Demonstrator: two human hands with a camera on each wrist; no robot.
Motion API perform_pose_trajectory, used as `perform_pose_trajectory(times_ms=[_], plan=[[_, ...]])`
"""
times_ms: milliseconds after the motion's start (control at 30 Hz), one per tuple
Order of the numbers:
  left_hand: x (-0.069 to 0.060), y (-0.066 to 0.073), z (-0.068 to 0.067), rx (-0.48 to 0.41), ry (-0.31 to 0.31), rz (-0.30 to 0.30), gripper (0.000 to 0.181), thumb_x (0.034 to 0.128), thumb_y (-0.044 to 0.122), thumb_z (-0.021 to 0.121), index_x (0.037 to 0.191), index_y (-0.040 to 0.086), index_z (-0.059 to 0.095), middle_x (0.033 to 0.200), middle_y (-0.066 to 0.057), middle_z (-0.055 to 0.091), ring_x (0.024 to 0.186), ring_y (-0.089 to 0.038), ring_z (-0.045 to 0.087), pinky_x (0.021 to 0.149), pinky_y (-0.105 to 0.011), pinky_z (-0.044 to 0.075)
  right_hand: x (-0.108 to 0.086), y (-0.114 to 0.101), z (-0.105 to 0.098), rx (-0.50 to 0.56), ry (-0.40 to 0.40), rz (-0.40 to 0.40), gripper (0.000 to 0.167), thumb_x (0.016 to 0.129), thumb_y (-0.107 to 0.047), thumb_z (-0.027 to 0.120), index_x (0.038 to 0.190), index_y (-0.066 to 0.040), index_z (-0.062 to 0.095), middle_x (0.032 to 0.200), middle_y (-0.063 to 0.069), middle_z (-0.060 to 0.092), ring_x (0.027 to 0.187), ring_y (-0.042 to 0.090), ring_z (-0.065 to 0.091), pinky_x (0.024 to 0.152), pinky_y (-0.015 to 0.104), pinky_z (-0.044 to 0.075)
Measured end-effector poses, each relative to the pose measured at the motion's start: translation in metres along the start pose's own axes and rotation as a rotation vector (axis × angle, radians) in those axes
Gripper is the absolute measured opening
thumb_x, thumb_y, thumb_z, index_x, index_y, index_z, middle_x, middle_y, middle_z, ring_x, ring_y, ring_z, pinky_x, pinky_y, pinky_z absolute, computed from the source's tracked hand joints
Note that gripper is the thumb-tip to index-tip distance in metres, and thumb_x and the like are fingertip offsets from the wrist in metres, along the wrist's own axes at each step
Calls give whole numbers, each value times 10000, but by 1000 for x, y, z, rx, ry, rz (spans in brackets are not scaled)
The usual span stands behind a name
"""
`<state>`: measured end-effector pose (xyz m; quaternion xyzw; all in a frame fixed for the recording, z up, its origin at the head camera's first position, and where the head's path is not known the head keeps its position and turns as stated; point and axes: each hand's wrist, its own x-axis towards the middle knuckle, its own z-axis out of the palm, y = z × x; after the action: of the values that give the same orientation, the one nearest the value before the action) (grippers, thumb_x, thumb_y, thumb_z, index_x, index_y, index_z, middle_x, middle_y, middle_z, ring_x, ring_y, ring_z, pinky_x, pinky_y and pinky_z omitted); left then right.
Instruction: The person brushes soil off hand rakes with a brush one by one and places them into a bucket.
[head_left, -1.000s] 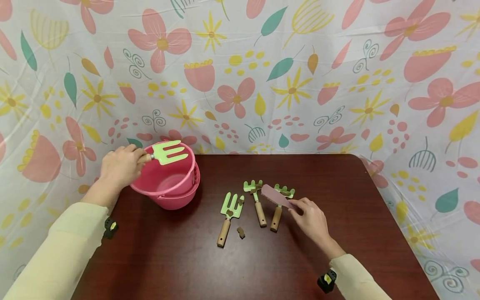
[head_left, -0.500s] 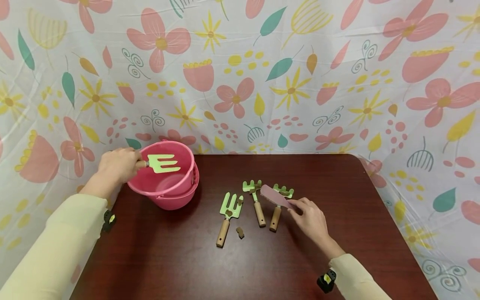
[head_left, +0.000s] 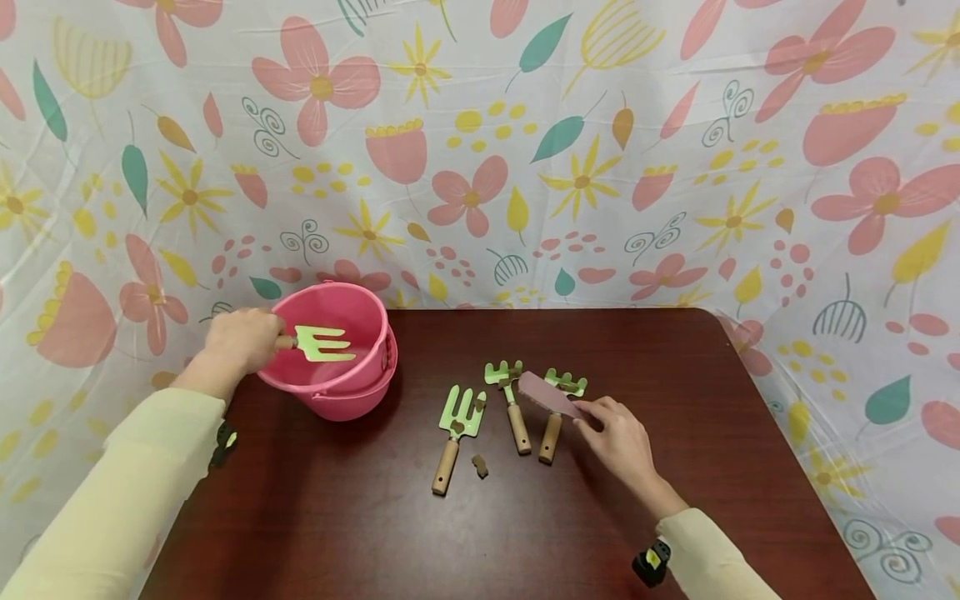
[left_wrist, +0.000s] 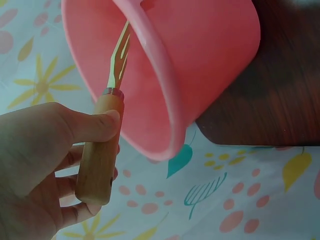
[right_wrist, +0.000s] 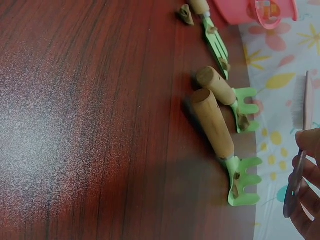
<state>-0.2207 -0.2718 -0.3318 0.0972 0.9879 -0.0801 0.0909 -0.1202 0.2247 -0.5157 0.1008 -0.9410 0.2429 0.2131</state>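
My left hand [head_left: 243, 340] grips the wooden handle of a small green garden fork [head_left: 318, 343]. Its prongs hang over the mouth of the pink bucket [head_left: 352, 405]; in the left wrist view the fork's prongs [left_wrist: 119, 60] reach inside the rim. Between thumb and fingers, my right hand [head_left: 618, 437] holds a pink brush [head_left: 546, 393], its pale bristles showing in the right wrist view. The brush is above two small green hand rakes, a left one [head_left: 518, 425] and a right one [head_left: 551, 437], with brown bits on their heads.
A second green fork [head_left: 447, 467] with brown bits lies mid-table, a loose brown piece [head_left: 481, 465] beside it. The bucket looks like two nested ones at the left edge of the dark wooden table [head_left: 637, 350]. A floral curtain [head_left: 480, 125] hangs behind.
My left hand has lowered the fork from above the bucket's back rim down toward its opening. The right hand and brush stay nearly still.
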Motion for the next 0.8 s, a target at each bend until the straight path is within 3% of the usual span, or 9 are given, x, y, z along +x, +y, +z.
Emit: perform_pose_trajectory(times_ms=[167,600,800], plan=[[5,5,6,8,-21,8,273,836,296,644,983,70,689,802,-98,623,705,-259,541,570,-400,459,-1,1,1,1,2,4,269,745,-188,755,1011,-191,711,849,-51,618,647,83,488,494,241,366],[14,20,13,60,-40,49,232,841,284,645,917,69,686,918,-126,646,790,-286,565,739,-507,436,-3,0,1,5,-7,12,266,749,-191,753,1012,-190,710,855,-44,619,663,94,510,502,255,384],[17,22,12,64,-38,65,253,813,288,678,907,53,675,856,-117,631,770,-279,554,722,-502,440,-4,0,0,7,-10,11,266,746,-181,757,1008,-188,711,847,-32,620,656,111,508,507,254,384]])
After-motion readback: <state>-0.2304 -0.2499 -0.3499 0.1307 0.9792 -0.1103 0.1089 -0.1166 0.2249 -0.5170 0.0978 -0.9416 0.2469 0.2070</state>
